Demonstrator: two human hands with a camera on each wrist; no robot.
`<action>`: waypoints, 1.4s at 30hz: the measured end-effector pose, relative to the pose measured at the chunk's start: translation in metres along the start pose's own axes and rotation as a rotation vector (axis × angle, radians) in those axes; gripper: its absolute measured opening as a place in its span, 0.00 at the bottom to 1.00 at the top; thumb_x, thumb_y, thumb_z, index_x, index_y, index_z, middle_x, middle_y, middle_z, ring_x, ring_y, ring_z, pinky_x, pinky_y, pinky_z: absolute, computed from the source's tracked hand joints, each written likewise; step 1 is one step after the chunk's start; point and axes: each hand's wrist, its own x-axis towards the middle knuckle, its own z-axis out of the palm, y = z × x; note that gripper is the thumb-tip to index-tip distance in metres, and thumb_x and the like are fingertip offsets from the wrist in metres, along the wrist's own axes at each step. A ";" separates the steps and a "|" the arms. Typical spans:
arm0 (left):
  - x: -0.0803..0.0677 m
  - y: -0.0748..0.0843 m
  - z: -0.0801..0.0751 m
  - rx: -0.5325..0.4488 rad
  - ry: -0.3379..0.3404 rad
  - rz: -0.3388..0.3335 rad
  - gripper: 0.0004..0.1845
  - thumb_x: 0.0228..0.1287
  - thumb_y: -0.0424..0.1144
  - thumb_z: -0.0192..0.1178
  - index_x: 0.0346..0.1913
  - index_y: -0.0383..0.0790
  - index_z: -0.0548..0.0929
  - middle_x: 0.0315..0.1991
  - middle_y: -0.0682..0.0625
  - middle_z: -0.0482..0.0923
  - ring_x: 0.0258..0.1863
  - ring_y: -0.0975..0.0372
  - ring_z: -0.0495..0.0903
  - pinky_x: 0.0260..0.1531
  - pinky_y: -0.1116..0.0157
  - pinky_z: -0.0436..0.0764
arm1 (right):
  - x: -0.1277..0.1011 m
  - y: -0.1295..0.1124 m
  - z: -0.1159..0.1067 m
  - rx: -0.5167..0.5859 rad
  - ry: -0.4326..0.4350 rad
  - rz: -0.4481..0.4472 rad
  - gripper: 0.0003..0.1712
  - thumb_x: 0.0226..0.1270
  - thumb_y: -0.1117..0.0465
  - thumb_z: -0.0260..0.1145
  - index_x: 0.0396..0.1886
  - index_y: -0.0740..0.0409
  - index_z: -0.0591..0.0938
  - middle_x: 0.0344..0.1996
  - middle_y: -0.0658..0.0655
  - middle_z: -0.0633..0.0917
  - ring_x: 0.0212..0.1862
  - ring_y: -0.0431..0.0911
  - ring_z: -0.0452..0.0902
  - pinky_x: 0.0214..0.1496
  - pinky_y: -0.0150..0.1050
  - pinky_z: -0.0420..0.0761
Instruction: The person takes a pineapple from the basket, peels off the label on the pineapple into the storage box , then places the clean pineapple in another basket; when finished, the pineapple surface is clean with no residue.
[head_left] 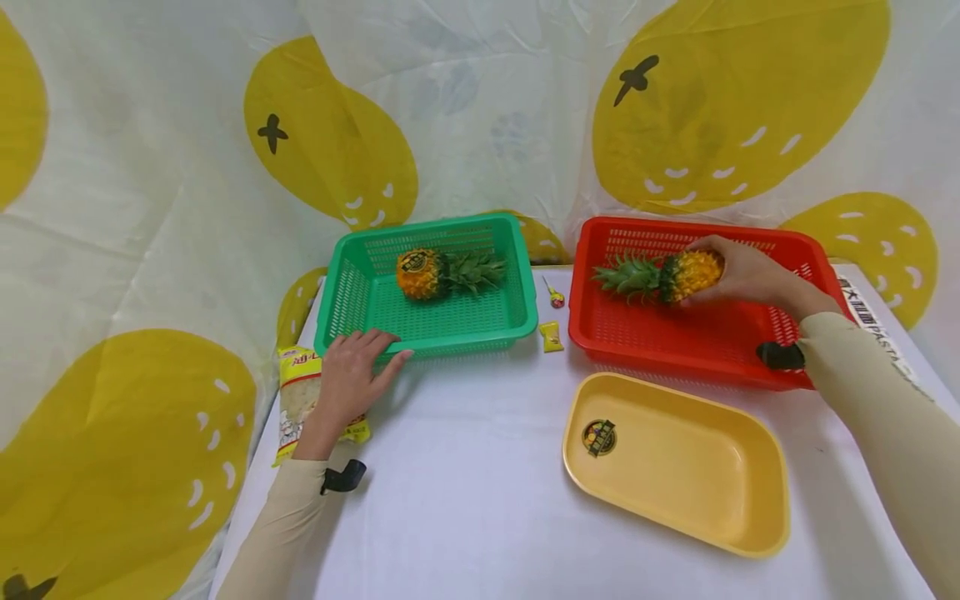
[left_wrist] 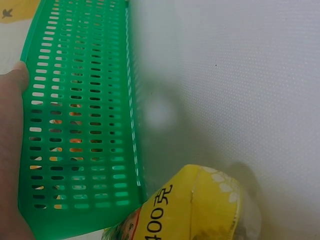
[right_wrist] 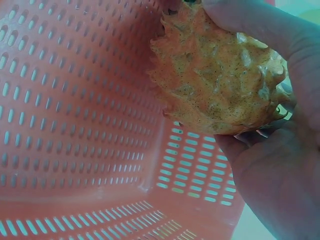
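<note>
Hidden and cut-off parts

Snack bag (head_left: 300, 400) half covered by left hand (head_left: 348, 379) beside green basket (head_left: 360, 325); print unreadable. Tray (head_left: 675, 467) sticker too small. Right-wrist view crops pineapple (right_wrist: 220, 80) leaves.

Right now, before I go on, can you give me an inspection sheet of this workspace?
Surface: table under a white cloth.
Job's things: one pineapple inside the red basket, gripped by the right hand; another pineapple lying on its side in the green basket.
Clutter: empty yellow tray in front of the red basket; snack bag at the left edge; small candy and lollipop between the baskets.
Hands: left hand rests on the green basket's front rim, fingers straight; right hand curls round the pineapple.
Cables: nothing seen.
Surroundings: white backdrop with yellow fruit print.
</note>
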 end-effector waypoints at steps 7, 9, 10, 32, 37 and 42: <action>0.001 0.002 -0.001 -0.002 -0.004 -0.010 0.27 0.78 0.63 0.55 0.49 0.42 0.90 0.44 0.48 0.88 0.38 0.49 0.83 0.34 0.52 0.72 | 0.002 -0.001 0.001 0.020 -0.006 0.005 0.50 0.59 0.54 0.85 0.74 0.62 0.68 0.63 0.68 0.73 0.56 0.62 0.74 0.56 0.56 0.76; 0.001 0.002 -0.001 -0.006 -0.004 -0.009 0.27 0.78 0.63 0.56 0.49 0.42 0.90 0.44 0.48 0.88 0.38 0.49 0.83 0.33 0.52 0.72 | 0.002 0.000 0.001 0.015 -0.011 0.009 0.50 0.59 0.54 0.85 0.74 0.63 0.67 0.63 0.68 0.73 0.57 0.62 0.73 0.56 0.58 0.76; 0.001 0.002 -0.001 -0.007 -0.005 -0.009 0.27 0.78 0.63 0.56 0.49 0.42 0.90 0.44 0.48 0.88 0.38 0.49 0.83 0.34 0.52 0.72 | 0.002 0.000 0.002 0.017 -0.016 0.008 0.50 0.59 0.55 0.85 0.74 0.64 0.67 0.63 0.69 0.73 0.57 0.63 0.73 0.57 0.59 0.76; 0.002 0.003 -0.003 -0.007 -0.024 -0.032 0.24 0.76 0.60 0.59 0.49 0.42 0.90 0.44 0.48 0.88 0.39 0.50 0.83 0.35 0.52 0.73 | 0.006 0.001 0.002 0.004 -0.010 -0.027 0.50 0.57 0.56 0.86 0.74 0.63 0.67 0.63 0.69 0.73 0.57 0.63 0.73 0.60 0.64 0.73; 0.003 0.003 -0.004 -0.003 -0.013 -0.018 0.22 0.75 0.58 0.62 0.49 0.42 0.90 0.44 0.48 0.88 0.38 0.49 0.83 0.33 0.52 0.72 | 0.007 0.004 0.002 0.002 -0.024 -0.017 0.50 0.58 0.56 0.85 0.74 0.64 0.67 0.64 0.71 0.72 0.58 0.65 0.72 0.60 0.65 0.72; 0.003 0.004 -0.003 -0.007 -0.024 -0.025 0.20 0.73 0.56 0.65 0.49 0.42 0.90 0.44 0.48 0.88 0.37 0.50 0.82 0.32 0.54 0.69 | 0.008 0.009 0.001 0.002 -0.040 0.010 0.51 0.59 0.54 0.85 0.75 0.63 0.67 0.64 0.70 0.71 0.58 0.65 0.71 0.58 0.63 0.74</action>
